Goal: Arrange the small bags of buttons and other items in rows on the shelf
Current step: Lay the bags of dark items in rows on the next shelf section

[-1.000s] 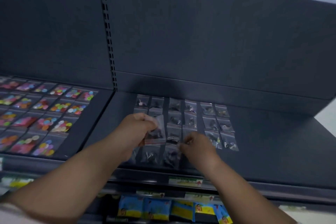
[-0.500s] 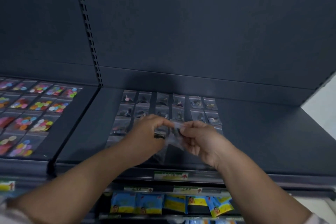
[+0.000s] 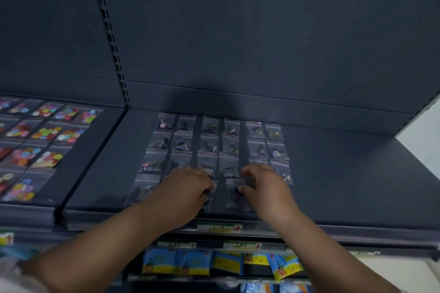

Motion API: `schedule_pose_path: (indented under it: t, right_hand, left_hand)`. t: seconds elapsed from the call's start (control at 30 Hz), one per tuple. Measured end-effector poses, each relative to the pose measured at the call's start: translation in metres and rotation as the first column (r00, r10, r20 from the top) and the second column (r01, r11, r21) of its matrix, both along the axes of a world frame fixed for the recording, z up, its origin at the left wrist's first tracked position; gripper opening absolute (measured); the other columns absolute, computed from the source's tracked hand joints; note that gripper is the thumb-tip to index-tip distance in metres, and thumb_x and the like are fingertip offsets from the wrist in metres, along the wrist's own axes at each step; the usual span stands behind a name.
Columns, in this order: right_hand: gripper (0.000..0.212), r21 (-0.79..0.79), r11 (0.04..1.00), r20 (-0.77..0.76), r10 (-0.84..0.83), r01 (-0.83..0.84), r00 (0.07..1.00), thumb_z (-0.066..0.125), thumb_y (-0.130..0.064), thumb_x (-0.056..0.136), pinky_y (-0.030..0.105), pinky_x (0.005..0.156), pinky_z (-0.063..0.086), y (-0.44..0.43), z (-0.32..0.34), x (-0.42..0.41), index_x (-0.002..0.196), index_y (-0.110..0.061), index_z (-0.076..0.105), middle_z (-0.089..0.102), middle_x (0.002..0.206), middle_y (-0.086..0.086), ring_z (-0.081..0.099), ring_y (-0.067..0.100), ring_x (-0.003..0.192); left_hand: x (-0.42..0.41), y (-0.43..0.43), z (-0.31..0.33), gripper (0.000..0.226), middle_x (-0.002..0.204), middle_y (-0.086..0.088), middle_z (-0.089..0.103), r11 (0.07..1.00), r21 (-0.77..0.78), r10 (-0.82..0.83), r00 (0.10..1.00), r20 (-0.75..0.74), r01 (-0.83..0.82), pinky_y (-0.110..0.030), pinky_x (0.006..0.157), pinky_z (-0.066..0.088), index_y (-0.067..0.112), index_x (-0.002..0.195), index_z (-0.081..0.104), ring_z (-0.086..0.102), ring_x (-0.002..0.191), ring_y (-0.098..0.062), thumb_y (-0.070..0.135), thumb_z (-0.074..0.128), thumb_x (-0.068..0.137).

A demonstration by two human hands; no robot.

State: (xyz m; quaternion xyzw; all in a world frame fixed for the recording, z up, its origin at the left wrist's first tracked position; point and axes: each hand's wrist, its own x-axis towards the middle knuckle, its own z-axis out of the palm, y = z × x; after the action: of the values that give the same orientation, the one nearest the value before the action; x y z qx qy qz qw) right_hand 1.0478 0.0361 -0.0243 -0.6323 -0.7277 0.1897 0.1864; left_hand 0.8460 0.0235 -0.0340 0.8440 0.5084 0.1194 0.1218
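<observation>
Small clear bags of dark items (image 3: 209, 143) lie in rows on the dark shelf (image 3: 345, 185), several columns wide. My left hand (image 3: 188, 190) rests curled at the front of the rows, fingers closed on a clear bag whose edge shows under the fingertips (image 3: 209, 204). My right hand (image 3: 264, 185) is just to its right, fingertips pinching the side of one small bag (image 3: 234, 195) that lies flat in the front row. Both hands hide part of the front rows.
Bags of colourful buttons (image 3: 47, 133) fill the neighbouring shelf on the left, past a dark divider (image 3: 90, 162). Price labels (image 3: 219, 227) line the front edge. Blue and yellow packets (image 3: 190, 261) hang on the shelf below. The shelf's right part is bare.
Both hands held a bag together above the shelf; now they have separated and dropped to the front row, the right one pressing a bag down flat.
</observation>
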Motion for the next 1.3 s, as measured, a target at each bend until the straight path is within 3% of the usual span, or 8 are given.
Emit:
schedule_pose_path:
  t: [0.07,0.2,0.6,0.73,0.87,1.0,1.13,1.3]
  right_hand:
    - [0.026,0.041,0.995,-0.011,0.086,-0.086,0.996,0.065,-0.016,0.086,0.002,0.069,0.034,-0.004,0.000,0.002,0.111,-0.019,0.065,0.052,0.100,-0.007,0.052,0.003,0.085]
    - [0.021,-0.009,0.975,0.018,0.223,-0.223,0.975,0.065,-0.017,0.085,0.014,0.077,0.037,-0.005,-0.010,0.004,0.106,-0.018,0.068,0.056,0.098,-0.004,0.053,0.012,0.096]
    - [0.017,0.063,0.952,0.012,0.300,-0.300,0.954,0.064,-0.020,0.087,0.017,0.081,0.038,0.000,-0.009,0.001,0.102,-0.016,0.070,0.057,0.097,-0.005,0.051,0.014,0.098]
    - [0.029,0.106,0.930,0.172,0.332,-0.353,0.928,0.044,-0.014,0.097,0.014,0.094,0.031,0.015,0.003,-0.008,0.120,-0.015,0.062,0.059,0.122,0.002,0.049,0.018,0.115]
    - [0.040,0.031,0.899,0.271,0.414,-0.437,0.869,0.037,-0.008,0.098,0.002,0.095,0.007,0.029,0.010,-0.015,0.136,-0.014,0.045,0.036,0.149,0.000,0.030,0.015,0.137]
    - [0.039,-0.048,0.879,0.344,0.461,-0.475,0.818,0.040,-0.004,0.096,0.017,0.102,0.024,0.034,0.006,-0.011,0.132,-0.015,0.050,0.047,0.140,0.003,0.040,0.018,0.128]
    - [0.043,-0.068,0.880,0.330,0.465,-0.471,0.822,0.041,-0.001,0.094,0.014,0.099,0.025,0.033,0.006,-0.004,0.134,-0.016,0.049,0.050,0.137,0.002,0.043,0.016,0.125]
    - [0.045,-0.063,0.877,0.312,0.472,-0.477,0.825,0.040,-0.002,0.096,0.008,0.099,0.021,0.034,0.003,-0.003,0.137,-0.020,0.046,0.046,0.141,-0.002,0.040,0.014,0.128]
  left_hand:
    - [0.000,0.001,-0.002,0.022,0.113,0.003,0.060,1.000,0.003,-0.006,1.000,-0.011,0.006,-0.031,0.090,0.042,0.019,0.108,0.068,0.052,0.101,-0.014,0.022,0.052,0.092]
    - [0.001,0.001,-0.003,0.024,0.116,0.004,0.058,1.000,-0.016,0.007,0.999,-0.053,-0.008,-0.031,0.093,0.041,0.020,0.112,0.066,0.050,0.106,-0.015,0.026,0.051,0.093]
    - [0.004,0.001,-0.006,0.023,0.110,0.006,0.060,0.999,0.033,0.038,0.998,0.040,-0.040,-0.026,0.088,0.040,0.023,0.110,0.066,0.050,0.104,-0.014,0.031,0.054,0.092]
    - [0.002,0.015,-0.003,0.021,0.106,-0.001,0.061,0.991,0.121,0.045,0.997,0.064,-0.053,-0.033,0.088,0.044,0.014,0.105,0.065,0.053,0.100,-0.018,0.022,0.049,0.093]
    - [0.008,0.026,-0.002,0.032,0.137,-0.006,0.047,0.996,0.087,0.029,0.999,-0.020,-0.027,-0.026,0.107,0.027,0.011,0.124,0.054,0.040,0.127,-0.022,0.023,0.039,0.098]
    - [0.010,0.031,-0.004,0.025,0.123,-0.007,0.052,1.000,0.026,0.000,0.999,-0.049,0.001,-0.030,0.102,0.035,0.009,0.113,0.055,0.046,0.116,-0.022,0.021,0.039,0.098]
    - [0.010,0.033,-0.008,0.021,0.110,-0.002,0.054,1.000,-0.024,-0.006,0.999,-0.043,0.005,-0.022,0.086,0.035,0.012,0.105,0.058,0.048,0.103,-0.017,0.020,0.040,0.098]
    - [0.011,0.034,-0.008,0.026,0.119,-0.003,0.054,0.999,-0.044,-0.003,0.999,-0.037,0.002,-0.023,0.095,0.036,0.010,0.114,0.059,0.047,0.110,-0.017,0.021,0.040,0.098]
